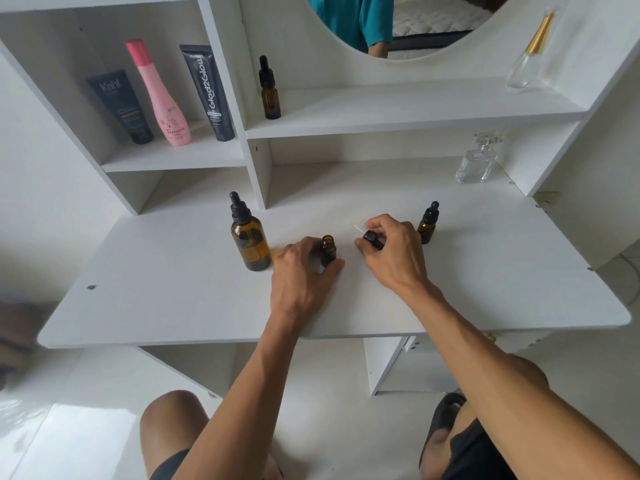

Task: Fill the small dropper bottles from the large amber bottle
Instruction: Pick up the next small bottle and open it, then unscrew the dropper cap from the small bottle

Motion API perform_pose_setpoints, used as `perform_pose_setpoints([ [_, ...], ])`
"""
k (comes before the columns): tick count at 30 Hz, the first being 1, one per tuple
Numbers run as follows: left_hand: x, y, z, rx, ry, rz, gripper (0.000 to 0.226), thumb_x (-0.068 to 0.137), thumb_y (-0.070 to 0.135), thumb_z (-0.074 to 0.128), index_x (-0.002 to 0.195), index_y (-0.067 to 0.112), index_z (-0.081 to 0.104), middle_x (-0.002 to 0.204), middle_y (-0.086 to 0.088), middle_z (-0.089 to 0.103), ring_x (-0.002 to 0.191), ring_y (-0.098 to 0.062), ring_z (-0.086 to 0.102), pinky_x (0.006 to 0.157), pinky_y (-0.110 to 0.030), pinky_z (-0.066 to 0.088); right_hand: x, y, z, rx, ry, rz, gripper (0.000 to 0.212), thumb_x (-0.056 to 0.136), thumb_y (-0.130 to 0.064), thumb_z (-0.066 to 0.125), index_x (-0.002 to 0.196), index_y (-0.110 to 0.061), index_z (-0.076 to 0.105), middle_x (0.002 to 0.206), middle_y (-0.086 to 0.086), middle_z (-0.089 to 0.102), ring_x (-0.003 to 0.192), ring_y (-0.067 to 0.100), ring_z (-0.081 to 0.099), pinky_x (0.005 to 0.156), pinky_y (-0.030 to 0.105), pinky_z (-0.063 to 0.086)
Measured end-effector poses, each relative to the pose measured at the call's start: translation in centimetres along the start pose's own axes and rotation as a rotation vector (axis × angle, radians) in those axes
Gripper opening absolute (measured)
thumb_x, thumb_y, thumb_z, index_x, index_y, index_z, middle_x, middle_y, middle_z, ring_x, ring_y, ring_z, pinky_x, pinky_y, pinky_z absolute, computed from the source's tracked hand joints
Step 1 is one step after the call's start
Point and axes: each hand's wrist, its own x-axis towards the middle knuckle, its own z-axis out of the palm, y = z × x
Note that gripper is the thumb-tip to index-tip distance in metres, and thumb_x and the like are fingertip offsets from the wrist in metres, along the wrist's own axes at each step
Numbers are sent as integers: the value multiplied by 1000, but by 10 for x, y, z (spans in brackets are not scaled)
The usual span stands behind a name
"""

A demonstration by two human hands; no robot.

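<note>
The large amber bottle (250, 244) stands capped with its black dropper on the white desk (173, 299), left of centre. Just right of it my left hand (304, 271) grips a small amber bottle (328, 249) that stands upright with its mouth uncovered. My right hand (391, 251) holds that bottle's black dropper cap (372, 237) low over the desk, its glass pipette (356, 226) pointing up and left. A second small capped dropper bottle (428, 223) stands behind my right hand. A third capped small bottle (269, 90) is on the upper shelf.
Two dark tubes (121, 107) and a pink bottle (162, 95) stand in the left shelf compartment. Clear glass perfume bottles stand at the desk's back right (479, 161) and on the upper shelf (530, 57). A round mirror hangs above. My knees are below the desk's front edge.
</note>
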Motion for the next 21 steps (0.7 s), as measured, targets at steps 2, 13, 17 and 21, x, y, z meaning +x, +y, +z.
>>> perform_pose_setpoints([
  [2,0,0,0,0,-4,-6,21,78,33,76,96,22,73,89,10,68,86,-13,61,74,-28,49,0,-1,-1,-3,-6,4,36,81,-25,79,113,-13,67,102,8,72,104,29,63,86,42,56],
  [13,-6,-1,-6,19,-34,-29,49,74,41,80,116,19,67,108,7,69,100,-14,60,85,-28,50,-5,-2,-10,-4,-108,18,63,79,-29,80,133,-16,52,121,7,64,115,25,57,98,37,50],
  [17,-20,-3,-18,20,-59,-24,40,78,31,77,115,18,64,108,9,64,103,-12,57,86,-22,44,-8,-11,-18,12,-75,-30,53,86,-20,70,134,-10,51,130,7,59,111,16,57,96,23,40],
  [21,-35,-12,-32,-43,160,42,13,82,23,76,88,20,65,86,13,65,83,-2,56,76,-18,44,-9,-44,-19,102,87,-163,34,86,-16,69,119,-10,61,116,4,66,96,11,59,87,20,42],
])
